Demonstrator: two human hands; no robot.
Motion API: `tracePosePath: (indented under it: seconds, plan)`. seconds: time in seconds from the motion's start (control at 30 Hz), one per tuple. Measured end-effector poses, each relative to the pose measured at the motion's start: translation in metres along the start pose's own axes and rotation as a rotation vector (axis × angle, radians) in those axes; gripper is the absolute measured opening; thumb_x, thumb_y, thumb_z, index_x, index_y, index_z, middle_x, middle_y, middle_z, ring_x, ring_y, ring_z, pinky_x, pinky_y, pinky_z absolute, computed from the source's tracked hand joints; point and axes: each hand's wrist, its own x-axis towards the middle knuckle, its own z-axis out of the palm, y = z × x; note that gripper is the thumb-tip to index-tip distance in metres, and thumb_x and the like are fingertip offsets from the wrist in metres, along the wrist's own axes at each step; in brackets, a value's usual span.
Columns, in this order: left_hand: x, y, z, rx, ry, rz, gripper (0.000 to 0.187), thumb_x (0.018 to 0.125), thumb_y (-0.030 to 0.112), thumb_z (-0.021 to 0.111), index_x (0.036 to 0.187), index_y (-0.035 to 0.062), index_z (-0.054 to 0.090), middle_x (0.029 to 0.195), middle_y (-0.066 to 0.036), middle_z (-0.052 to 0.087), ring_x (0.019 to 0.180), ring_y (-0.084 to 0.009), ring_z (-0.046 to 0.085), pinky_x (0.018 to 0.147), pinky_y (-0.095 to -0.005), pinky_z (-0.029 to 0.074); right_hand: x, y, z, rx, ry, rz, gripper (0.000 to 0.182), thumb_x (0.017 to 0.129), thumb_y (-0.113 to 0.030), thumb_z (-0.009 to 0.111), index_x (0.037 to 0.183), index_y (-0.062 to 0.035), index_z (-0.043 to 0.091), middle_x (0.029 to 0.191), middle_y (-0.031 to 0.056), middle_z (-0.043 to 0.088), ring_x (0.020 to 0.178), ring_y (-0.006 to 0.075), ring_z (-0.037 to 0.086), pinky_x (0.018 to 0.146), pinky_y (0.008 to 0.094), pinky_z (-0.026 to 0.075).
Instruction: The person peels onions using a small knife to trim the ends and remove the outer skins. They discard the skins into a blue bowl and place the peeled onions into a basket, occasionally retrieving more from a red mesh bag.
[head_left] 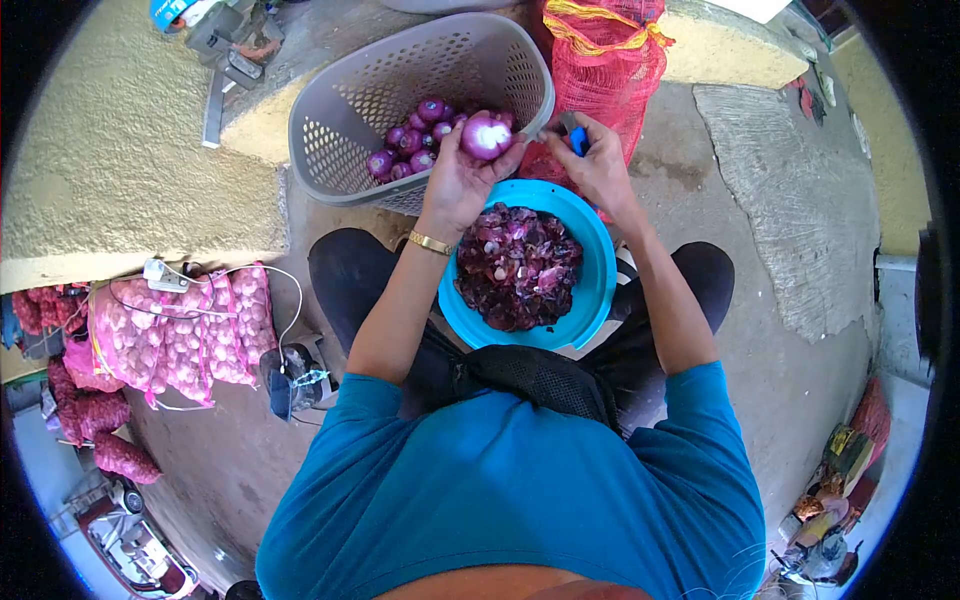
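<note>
Head view: the left hand (pixel 458 180) cups a peeled onion (pixel 486 136) at twelve o'clock above the bowl (pixel 600 270). The right hand (pixel 598 165), just beside it at three o'clock, grips a knife (pixel 574 136) pointing toward the onion.

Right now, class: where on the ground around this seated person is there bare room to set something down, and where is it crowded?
Free: bare concrete right of the right knee, and between the grey basket and the pink mesh sacks. Crowded: the blue bowl of peelings, basket and red sack ahead.
</note>
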Motion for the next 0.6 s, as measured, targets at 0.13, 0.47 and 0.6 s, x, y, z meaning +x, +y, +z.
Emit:
tracePosePath:
  seconds: [0.13, 0.47, 0.6]
  plan:
    - [0.0, 0.002, 0.001, -0.015, 0.022, 0.006, 0.042, 0.101, 0.032, 0.041, 0.125, -0.0015, 0.049, 0.123, -0.02, 0.058, 0.115, -0.0347, 0.056, 0.104, -0.0464, 0.045, -0.007, 0.006, 0.011, 0.151, -0.044, -0.072, 0.018, 0.087, -0.009, 0.067, 0.103, -0.0012, 0.066, 0.072, -0.004, 0.059, 0.062, 0.0045, 0.047, 0.056, 0.0234, 0.041]
    - [0.006, -0.017, -0.005, 0.08, 0.028, 0.012, 0.036, 0.101, 0.031, 0.043, 0.123, 0.0037, 0.051, 0.119, -0.014, 0.06, 0.11, -0.0252, 0.06, 0.1, -0.0427, 0.049, 0.0, -0.014, 0.015, 1.024, -0.11, 0.237, 0.018, 0.095, -0.017, 0.06, 0.109, -0.0062, 0.059, 0.061, -0.008, 0.042, 0.048, 0.0019, 0.035, 0.046, 0.0199, 0.035]
    - [0.005, -0.018, -0.006, 0.108, 0.003, -0.02, 0.033, 0.101, 0.031, 0.045, 0.122, 0.0057, 0.052, 0.117, -0.013, 0.061, 0.109, -0.0238, 0.06, 0.098, -0.0436, 0.05, 0.002, -0.009, 0.024, 1.01, -0.114, 0.216, 0.015, 0.096, -0.015, 0.059, 0.107, -0.006, 0.059, 0.069, -0.0073, 0.044, 0.052, 0.0024, 0.037, 0.06, 0.0215, 0.049]
